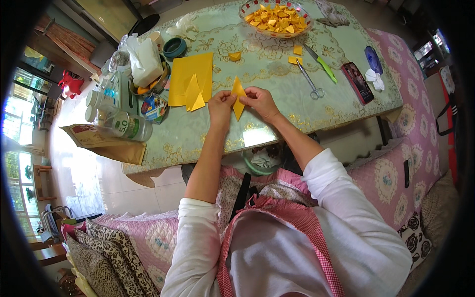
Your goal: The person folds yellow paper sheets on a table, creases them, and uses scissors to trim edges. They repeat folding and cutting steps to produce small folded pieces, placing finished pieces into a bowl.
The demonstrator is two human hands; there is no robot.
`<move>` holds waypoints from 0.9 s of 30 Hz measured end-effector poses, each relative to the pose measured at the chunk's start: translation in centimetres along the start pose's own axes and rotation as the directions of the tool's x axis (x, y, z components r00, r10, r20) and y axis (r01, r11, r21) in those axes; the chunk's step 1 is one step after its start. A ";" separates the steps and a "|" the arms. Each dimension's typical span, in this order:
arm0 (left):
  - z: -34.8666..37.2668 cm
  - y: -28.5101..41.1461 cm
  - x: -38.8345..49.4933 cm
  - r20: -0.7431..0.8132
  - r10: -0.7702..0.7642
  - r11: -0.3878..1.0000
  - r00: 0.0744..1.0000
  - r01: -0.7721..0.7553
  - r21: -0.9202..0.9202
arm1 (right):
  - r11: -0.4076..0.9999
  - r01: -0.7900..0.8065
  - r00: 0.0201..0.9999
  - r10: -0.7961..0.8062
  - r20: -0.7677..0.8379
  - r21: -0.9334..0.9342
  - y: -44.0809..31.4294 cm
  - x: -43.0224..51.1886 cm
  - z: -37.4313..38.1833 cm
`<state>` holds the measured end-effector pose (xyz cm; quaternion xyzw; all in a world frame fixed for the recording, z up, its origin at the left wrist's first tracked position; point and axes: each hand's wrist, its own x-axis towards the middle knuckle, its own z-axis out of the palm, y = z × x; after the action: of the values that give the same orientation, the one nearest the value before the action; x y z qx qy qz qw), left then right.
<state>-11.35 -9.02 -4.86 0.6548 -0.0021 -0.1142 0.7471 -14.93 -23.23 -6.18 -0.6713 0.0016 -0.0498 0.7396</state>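
A folded piece of gold paper (238,99), long and pointed at both ends, is held just above the table between my two hands. My left hand (220,106) pinches its left edge with thumb and fingers. On its right edge, my right hand (262,103) grips it the same way. Left of my hands lies a stack of gold paper sheets (182,74), with folded gold paper pieces (193,94) on top. One finished-looking folded gold paper shape (235,56) rests beyond my hands. Further back, a clear bowl with a red-patterned rim (243,18) holds many such folded shapes.
Scissors (311,83), a green-handled knife (326,69), small gold paper squares (295,60) and a phone (357,82) lie to the right. On the left stand plastic bottles (122,124), a tissue pack (145,65) and a teal bowl (174,48). The tablecloth's front edge (174,161) is near.
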 end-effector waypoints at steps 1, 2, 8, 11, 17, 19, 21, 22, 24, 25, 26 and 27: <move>-0.1 0.0 0.0 0.013 -0.003 0.999 1.000 0.004 -0.038 | 1.000 -0.017 0.999 0.017 0.040 0.004 -0.2 -0.1 -0.2; -0.2 0.1 -0.1 0.006 -0.025 0.997 1.000 0.025 -0.073 | 0.999 -0.034 0.997 0.034 0.076 0.001 -0.5 -0.2 -0.4; -0.6 0.0 -0.5 0.020 -0.073 0.973 0.997 0.076 -0.216 | 0.999 -0.043 0.984 0.045 0.174 -0.013 -1.4 -0.6 -0.5; -0.4 -0.4 -1.0 0.025 -0.085 0.969 0.996 0.089 -0.230 | 0.999 -0.050 0.983 0.052 0.178 -0.011 -1.4 -1.1 -0.6; -1.2 -0.8 -2.6 0.075 -0.088 0.926 0.993 0.109 -0.362 | 0.992 -0.039 0.987 0.057 0.152 -0.118 -1.3 -2.3 -0.8; -1.5 -0.9 -3.0 0.119 -0.086 0.920 0.989 0.125 -0.371 | 0.988 -0.036 0.991 0.055 0.121 -0.150 -1.3 -2.6 -0.8; -1.5 -1.1 -3.2 0.149 -0.065 0.905 0.987 0.122 -0.408 | 0.990 -0.016 0.996 0.029 0.085 -0.142 -1.3 -2.7 -0.7; -1.6 -1.3 -3.2 0.175 -0.033 0.893 0.984 0.107 -0.438 | 0.994 -0.047 0.995 0.054 0.080 -0.096 -1.3 -2.7 -0.6; -2.0 -1.6 -3.0 0.245 0.007 0.888 0.970 0.107 -0.448 | 0.994 -0.107 0.991 0.107 0.078 -0.004 -1.3 -2.8 -0.3; -2.2 -1.7 -2.9 0.268 0.010 0.887 0.963 0.116 -0.447 | 0.993 -0.119 0.990 0.119 0.074 -0.004 -1.3 -2.9 -0.2; -2.4 -1.9 -2.8 0.291 0.031 0.875 0.956 0.114 -0.470 | 0.992 -0.130 0.989 0.130 0.072 -0.005 -1.3 -2.9 -0.1; -2.5 -2.1 -2.7 0.301 0.028 0.868 0.953 0.126 -0.481 | 0.990 -0.142 0.987 0.142 0.073 0.000 -1.3 -2.9 0.0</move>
<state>-13.91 -6.34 -6.90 0.4164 -0.0688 -0.2276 0.8775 -17.91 -23.14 -5.11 -0.6689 0.0223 0.0274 0.7426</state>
